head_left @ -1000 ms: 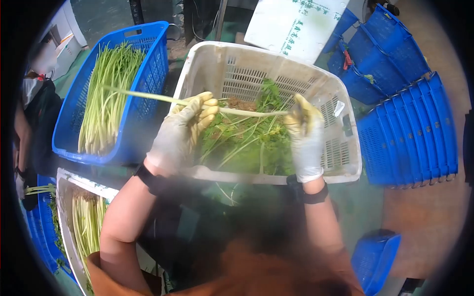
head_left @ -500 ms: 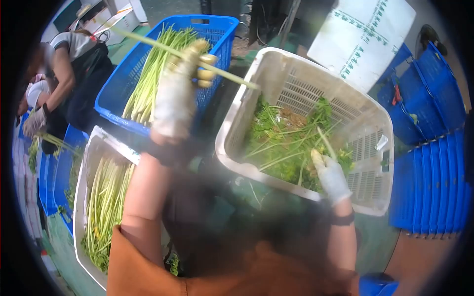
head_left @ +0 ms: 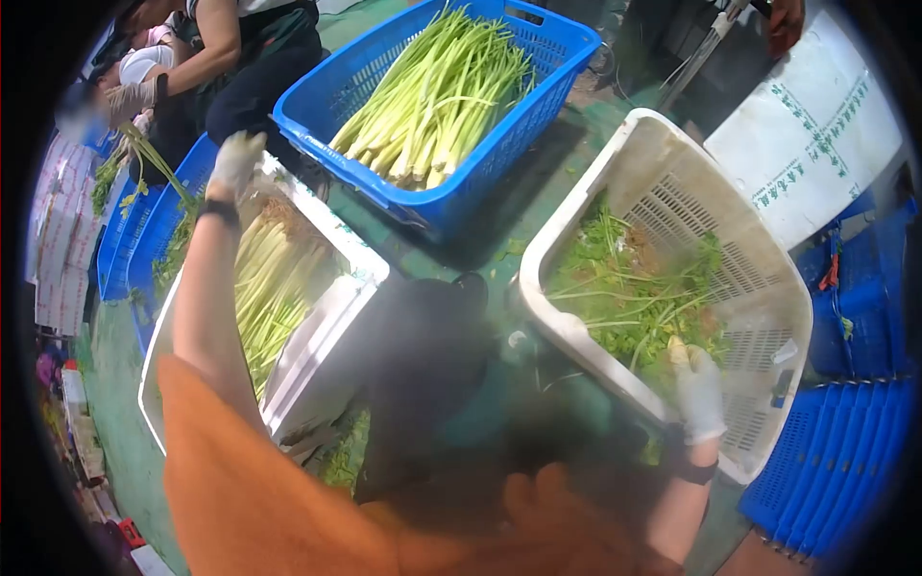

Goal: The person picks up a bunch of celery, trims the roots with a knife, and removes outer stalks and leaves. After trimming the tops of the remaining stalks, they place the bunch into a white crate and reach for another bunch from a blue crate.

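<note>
My left hand [head_left: 237,165], in a pale work glove, is at the far end of a white foam box [head_left: 322,228]. Its fingers look curled, and whatever they hold is hidden. Long pale-green celery stalks [head_left: 274,288] lie in that box, partly behind my forearm. My right hand [head_left: 699,394], also gloved, reaches inside a white plastic basket [head_left: 581,331]. Its fingers are bent together against loose celery leaves and thin stems [head_left: 624,283]; I cannot make out what is between them.
A blue basket [head_left: 447,216] with a heap of celery stalks [head_left: 432,96] stands beyond. Another person [head_left: 216,48] works at far left, celery in a gloved hand [head_left: 132,101]. At right are a white foam box with green print [head_left: 816,115] and stacked blue baskets [head_left: 836,461].
My left hand, which was holding a long celery stalk above the blue basket, has moved left and down to the foam box. The view has turned; my right hand remains in the white basket.
</note>
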`<state>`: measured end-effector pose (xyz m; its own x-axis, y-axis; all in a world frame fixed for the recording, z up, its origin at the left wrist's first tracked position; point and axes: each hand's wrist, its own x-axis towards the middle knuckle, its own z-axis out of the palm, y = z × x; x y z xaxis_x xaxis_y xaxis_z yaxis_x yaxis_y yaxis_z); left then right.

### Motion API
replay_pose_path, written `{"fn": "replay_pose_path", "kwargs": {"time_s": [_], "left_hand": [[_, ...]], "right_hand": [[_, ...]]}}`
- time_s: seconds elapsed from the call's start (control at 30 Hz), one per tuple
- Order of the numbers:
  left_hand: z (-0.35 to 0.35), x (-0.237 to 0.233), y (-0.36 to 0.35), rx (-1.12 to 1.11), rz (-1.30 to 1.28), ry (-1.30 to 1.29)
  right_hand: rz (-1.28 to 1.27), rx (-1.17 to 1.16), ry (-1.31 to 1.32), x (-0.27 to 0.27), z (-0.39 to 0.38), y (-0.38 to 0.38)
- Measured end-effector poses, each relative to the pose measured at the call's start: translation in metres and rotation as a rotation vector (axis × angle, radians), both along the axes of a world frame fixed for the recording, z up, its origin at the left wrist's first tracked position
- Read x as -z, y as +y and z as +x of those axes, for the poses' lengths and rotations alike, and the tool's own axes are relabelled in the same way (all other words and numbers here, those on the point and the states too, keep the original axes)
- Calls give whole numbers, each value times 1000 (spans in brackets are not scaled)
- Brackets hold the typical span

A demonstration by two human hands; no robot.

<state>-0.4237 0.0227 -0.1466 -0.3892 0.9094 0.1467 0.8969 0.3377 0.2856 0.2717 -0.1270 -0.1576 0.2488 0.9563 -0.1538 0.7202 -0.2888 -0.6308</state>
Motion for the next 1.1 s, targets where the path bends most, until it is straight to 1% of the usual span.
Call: {"fn": "replay_pose_path", "kwargs": {"time_s": [0.03, 0.07, 0.1, 0.13, 0.17, 0.2, 0.27, 0.3, 0.37, 0.4, 0.47, 0.5, 0.53, 0.6, 0.63, 0.67, 0.7, 0.73, 0.8, 0.83, 0.87, 0.93, 0.97, 1.0, 1.03, 1.07, 1.1], "left_hand": [[-78, 59, -18, 128, -198, 276], [-68, 87, -50, -23, -80, -278], [-37, 98, -86, 171, 125, -733], [-11, 102, -106, -55, -74, -597], [24, 105, -124, 68, 12, -584], [48, 106, -134, 64, 12, -588], [78, 106, -151, -63, -224, 242], [78, 108, -155, -69, -228, 233], [79, 108, -155, -238, -292, 349], [75, 108, -154, -237, -283, 344], [64, 105, -148, -16, 290, -473], [74, 73, -141, 91, 174, -158], [84, 52, -129, 98, 176, -148], [113, 12, -105, 394, 277, -387], [135, -9, -96, 374, 179, -578], [159, -32, -84, 363, 73, -769], [180, -50, -76, 428, -85, -886], [208, -58, -70, 515, -119, -956], [262, -78, -53, 544, -383, -938], [288, -83, -48, 658, -448, -887], [317, -85, -47, 705, -462, -899], [363, -67, -44, 947, -327, -742], [382, -65, -44, 1059, -214, -357], [401, -53, -46, 1228, 74, -147], [418, -50, -48, 1194, 1, -56], [433, -49, -51, 1147, -71, 38], [442, -45, -54, 1236, 97, 136]], "right_hand": [[-3, -5, 0, 5, 2, 1], [-25, -15, -4, 11, 4, 3], [-44, -26, -7, 13, 3, 5], [-39, -32, -8, 12, -2, 6], [-32, -27, 60, 11, -9, 7], [-29, -21, 125, 11, -13, 7], [-26, -47, 120, 20, -13, 7], [-45, -60, 89, 19, -17, 7], [-52, -83, 56, 14, -23, 8], [-44, -81, 52, 14, -23, 9], [19, -65, 35, 16, -20, 8], [125, -84, -16, 20, -20, 7], [128, -77, -6, 20, -22, 8], [168, -79, 3, 17, -26, 10], [237, -159, -67, 19, -25, 11], [230, -177, -72, 8, -35, 9], [337, -287, -106, 8, -39, 8], [438, -393, -153, 10, -39, 8], [609, -486, -97, 4, -49, 9], [723, -486, -255, -5, -58, 7], [826, -492, -420, -12, -69, 4], [797, -362, -180, -12, -79, 2], [765, -324, -182, -15, -78, -2], [738, -291, -180, -17, -77, -5], [798, -245, -155, -10, -73, -2], [798, -230, -174, -7, -67, -2], [787, -184, -145, -5, -61, -2]]}}
